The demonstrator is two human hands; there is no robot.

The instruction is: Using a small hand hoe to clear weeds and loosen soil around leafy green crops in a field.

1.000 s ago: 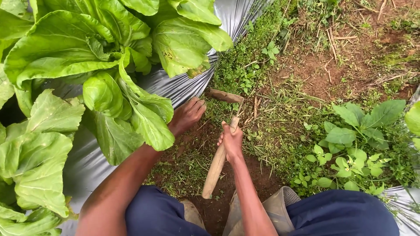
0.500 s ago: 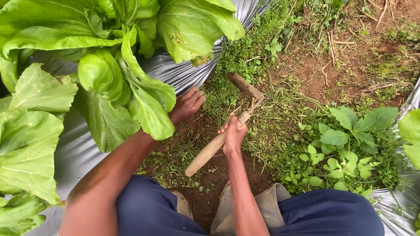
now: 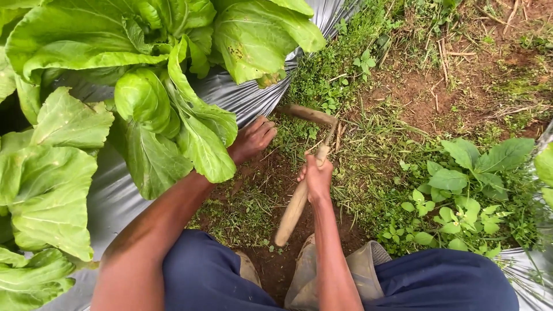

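My right hand (image 3: 317, 177) grips the wooden handle (image 3: 291, 212) of a small hand hoe, near its upper end. The hoe's soil-coated blade (image 3: 305, 113) rests on the weedy ground just beyond the hand. My left hand (image 3: 252, 139) lies on the bare soil at the edge of the silver plastic mulch (image 3: 230, 95), fingers together, partly tucked under a big green leaf (image 3: 199, 141). I am crouched, with dark blue trousers (image 3: 443, 285) and boots (image 3: 305, 270) at the bottom of the view.
Large leafy green plants (image 3: 75, 132) fill the left side over the mulch. Broad-leaved weeds (image 3: 461, 190) grow at the right, with grass and bare reddish soil (image 3: 426, 86) beyond. Another strip of plastic (image 3: 527, 265) shows at the lower right.
The hoe blade has swung down and forward onto the ground ahead of my right hand. My left hand has stayed on the soil by the mulch edge.
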